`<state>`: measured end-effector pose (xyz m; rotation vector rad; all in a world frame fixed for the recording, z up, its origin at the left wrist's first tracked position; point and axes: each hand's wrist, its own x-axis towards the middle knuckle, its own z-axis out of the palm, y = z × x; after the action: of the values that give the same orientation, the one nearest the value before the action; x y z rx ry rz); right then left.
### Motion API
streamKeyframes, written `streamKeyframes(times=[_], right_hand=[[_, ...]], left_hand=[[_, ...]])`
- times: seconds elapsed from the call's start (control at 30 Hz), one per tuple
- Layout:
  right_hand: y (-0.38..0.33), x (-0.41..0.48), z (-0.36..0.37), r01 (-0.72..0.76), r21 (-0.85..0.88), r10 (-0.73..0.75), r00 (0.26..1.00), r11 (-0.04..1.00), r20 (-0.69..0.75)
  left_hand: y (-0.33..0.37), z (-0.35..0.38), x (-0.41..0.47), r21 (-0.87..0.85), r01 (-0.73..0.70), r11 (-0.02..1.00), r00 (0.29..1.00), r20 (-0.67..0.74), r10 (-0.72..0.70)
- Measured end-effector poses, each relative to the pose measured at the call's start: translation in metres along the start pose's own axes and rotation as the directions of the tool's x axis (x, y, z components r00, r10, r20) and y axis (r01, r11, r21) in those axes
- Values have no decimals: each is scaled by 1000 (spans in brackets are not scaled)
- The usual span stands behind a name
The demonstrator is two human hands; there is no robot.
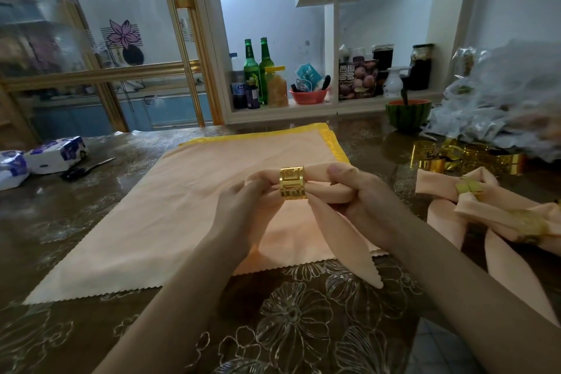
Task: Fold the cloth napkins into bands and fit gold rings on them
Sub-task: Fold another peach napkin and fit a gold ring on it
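Your left hand [239, 200] pinches the ring [293, 182], and your right hand [358, 191] curls round the napkin [343, 240] threaded through it. Both are over the flat napkin [151, 222] at the middle of the table [76, 222]. Finished napkins [449, 209] lie at the right edge, with spare rings [431, 158] just behind. On the shelf [303, 111] beyond, a box [358, 79] reads 西梅 (the labels on the bottles [258, 70] are too blurred to read).
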<state>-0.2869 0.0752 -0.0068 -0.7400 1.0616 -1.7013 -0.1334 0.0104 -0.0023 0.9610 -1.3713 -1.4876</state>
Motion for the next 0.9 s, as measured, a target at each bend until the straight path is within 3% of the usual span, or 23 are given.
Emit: streamKeyframes(times=[0.13, 0.2, 0.3, 0.37, 0.43, 0.5, 0.53, 0.6, 0.67, 0.77, 0.83, 0.9], right_hand=[[-2, 0, -7, 112, -417, -119, 993, 902, 10], [-2, 1, -12, 198, -617, -217, 975, 762, 45], [-2, 3, -16, 332, -766, -360, 922, 551, 141], [0, 4, -17, 387, -808, -439, 880, 445, 180], [4, 4, -15, 421, -811, -520, 836, 408, 172], [11, 3, -12, 442, -773, -582, 805, 456, 117], [15, 3, -9, 430, -736, -568, 820, 523, 75], [21, 2, -4, 355, -622, -450, 893, 698, 5], [21, 0, -1, 259, -531, -314, 949, 807, -16], [9, -3, -3, 178, -560, -187, 981, 809, 41], [-2, -3, -9, 197, -743, -183, 978, 640, 102], [-12, -4, -13, 267, -896, -240, 952, 356, 189]], left_hand=[[-2, 1, 2, 140, -96, 985, 987, -116, 113], [-4, 1, 3, 241, -180, 954, 967, -137, 217], [-6, 2, 1, 370, -238, 898, 945, -125, 303], [-6, 2, 0, 324, -186, 928, 956, -158, 247], [-3, 2, -1, 69, 2, 998, 992, -124, 7], [5, 2, -5, -228, 291, 929, 956, 41, -289], [9, 2, -6, -299, 351, 887, 936, 110, -334], [13, 2, -7, -315, 344, 885, 937, 178, -301], [14, 3, -7, -268, 337, 903, 939, 170, -300], [13, 4, -8, -173, 368, 913, 927, 143, -347], [11, 6, -9, -106, 347, 932, 933, 140, -331], [8, 10, -12, -60, 303, 951, 944, 158, -290]])
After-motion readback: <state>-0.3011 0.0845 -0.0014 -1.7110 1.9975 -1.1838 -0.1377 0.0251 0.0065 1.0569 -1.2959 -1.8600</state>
